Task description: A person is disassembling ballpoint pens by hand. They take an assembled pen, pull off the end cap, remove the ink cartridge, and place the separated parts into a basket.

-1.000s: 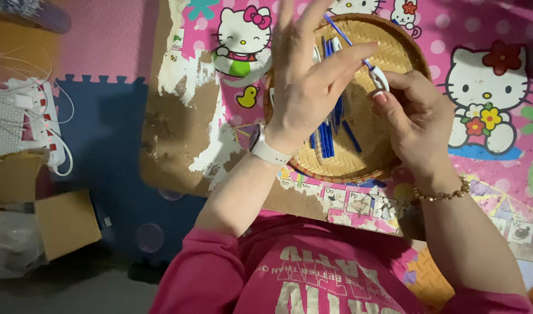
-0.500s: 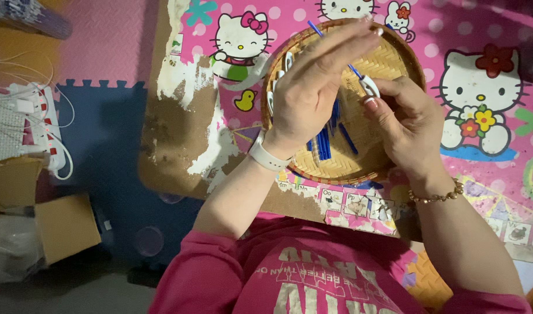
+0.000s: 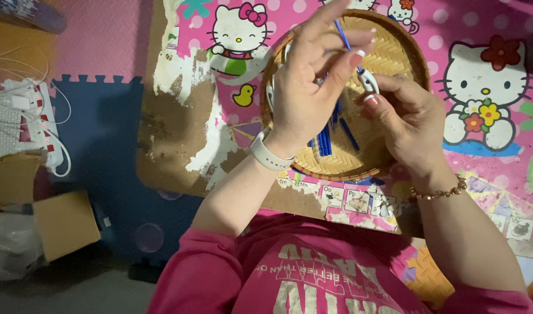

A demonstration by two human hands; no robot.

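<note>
Fingers of both hands pinched on a thin blue stick (image 3: 343, 36) above woven tray (image 3: 394, 55).

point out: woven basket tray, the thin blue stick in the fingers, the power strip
woven basket tray (image 3: 394, 55), head view, bare woven floor near its upper right rim.
thin blue stick (image 3: 342, 35), head view, on its shaft above the left hand's fingers.
power strip (image 3: 38, 119), head view, middle of its white body.

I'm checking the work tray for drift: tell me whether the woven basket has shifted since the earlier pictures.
No. The woven basket sits at the same spot on the cartoon-cat mat, between the two cat figures; only the camera view shifted slightly.
</note>
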